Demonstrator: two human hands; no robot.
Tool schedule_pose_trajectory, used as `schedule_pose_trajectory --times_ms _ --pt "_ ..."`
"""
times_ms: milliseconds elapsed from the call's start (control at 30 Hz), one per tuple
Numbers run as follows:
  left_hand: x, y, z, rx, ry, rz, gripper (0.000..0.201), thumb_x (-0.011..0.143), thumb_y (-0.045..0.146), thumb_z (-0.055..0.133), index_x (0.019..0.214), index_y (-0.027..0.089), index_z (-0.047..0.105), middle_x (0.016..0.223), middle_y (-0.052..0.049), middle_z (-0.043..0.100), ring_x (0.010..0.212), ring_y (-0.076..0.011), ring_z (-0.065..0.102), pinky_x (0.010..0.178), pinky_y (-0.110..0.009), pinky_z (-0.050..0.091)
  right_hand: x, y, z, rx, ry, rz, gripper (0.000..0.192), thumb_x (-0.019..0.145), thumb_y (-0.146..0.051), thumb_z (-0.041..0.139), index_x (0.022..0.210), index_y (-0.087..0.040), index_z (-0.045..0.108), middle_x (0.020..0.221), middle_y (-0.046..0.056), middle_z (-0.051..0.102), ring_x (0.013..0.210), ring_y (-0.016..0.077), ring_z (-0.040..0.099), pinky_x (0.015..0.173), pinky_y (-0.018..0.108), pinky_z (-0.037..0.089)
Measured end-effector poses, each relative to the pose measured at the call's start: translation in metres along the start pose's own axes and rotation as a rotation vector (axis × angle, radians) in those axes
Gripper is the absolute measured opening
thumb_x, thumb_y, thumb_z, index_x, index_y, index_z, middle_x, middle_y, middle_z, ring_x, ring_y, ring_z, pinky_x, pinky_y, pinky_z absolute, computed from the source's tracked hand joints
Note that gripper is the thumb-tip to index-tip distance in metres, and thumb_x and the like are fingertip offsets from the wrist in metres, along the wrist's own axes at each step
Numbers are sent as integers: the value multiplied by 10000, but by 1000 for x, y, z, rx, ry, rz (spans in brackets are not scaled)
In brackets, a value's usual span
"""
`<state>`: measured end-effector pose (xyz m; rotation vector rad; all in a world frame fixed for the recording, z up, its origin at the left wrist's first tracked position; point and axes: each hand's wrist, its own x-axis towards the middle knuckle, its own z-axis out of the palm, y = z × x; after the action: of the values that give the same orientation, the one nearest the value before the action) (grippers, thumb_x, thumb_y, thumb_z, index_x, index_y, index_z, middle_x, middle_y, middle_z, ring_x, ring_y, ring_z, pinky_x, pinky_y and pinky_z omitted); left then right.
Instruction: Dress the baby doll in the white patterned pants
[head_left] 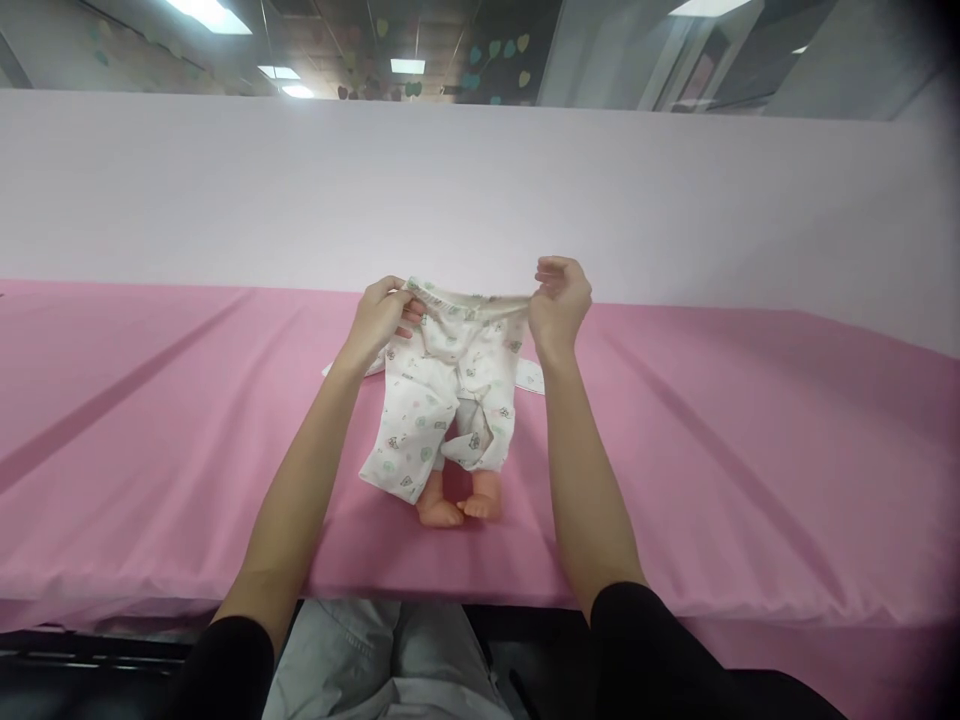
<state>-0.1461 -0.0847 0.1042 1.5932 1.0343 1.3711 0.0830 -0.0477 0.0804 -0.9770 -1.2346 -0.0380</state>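
Observation:
A pair of small white baby trousers (439, 400) with pastel prints hangs above a doll lying on the pink table (150, 420). My left hand (381, 318) pinches the left end of the waistband. My right hand (559, 300) grips the right end, stretching the waistband between them. Two bare doll feet (457, 505) stick out below the trouser legs, pointing toward me. The rest of the doll is hidden under the fabric. A bit of white cloth (529, 375) shows behind the trousers on the table.
A pale lilac partition (480, 190) runs along the far edge of the table. The pink cloth stretches wide to both sides. My lap in grey trousers (375, 660) is at the table's near edge.

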Motion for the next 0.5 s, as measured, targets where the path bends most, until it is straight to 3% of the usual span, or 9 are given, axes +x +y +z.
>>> schedule_pose_trajectory --times_ms 133,233,333,500 --pt "-1 -2 5 62 -22 30 73 798 244 499 803 193 551 800 -56 662 683 -147 618 523 -240 470 -18 -50 10 176 -338 -21 188 759 -157 441 867 -201 588 838 36 606 799 158 599 761 331 501" --pt "-2 -1 7 99 -27 56 97 815 257 488 816 197 564 773 -47 650 690 -151 615 523 -235 458 -32 -77 19 176 -564 -16 165 744 -151 475 830 -189 611 811 36 633 773 164 598 761 329 496" --pt "-2 0 6 136 -5 75 88 812 247 494 797 200 567 735 -35 630 681 -156 611 533 -240 458 -39 -85 23 104 -661 -46 164 746 -146 485 806 -190 631 830 36 656 779 170 588 766 317 480" --pt "-2 -2 4 186 -30 102 101 799 222 486 808 208 586 719 -24 627 658 -159 609 570 -262 473 -36 -74 23 46 -797 -6 243 757 -119 408 785 -179 642 800 21 653 722 161 563 714 290 459"
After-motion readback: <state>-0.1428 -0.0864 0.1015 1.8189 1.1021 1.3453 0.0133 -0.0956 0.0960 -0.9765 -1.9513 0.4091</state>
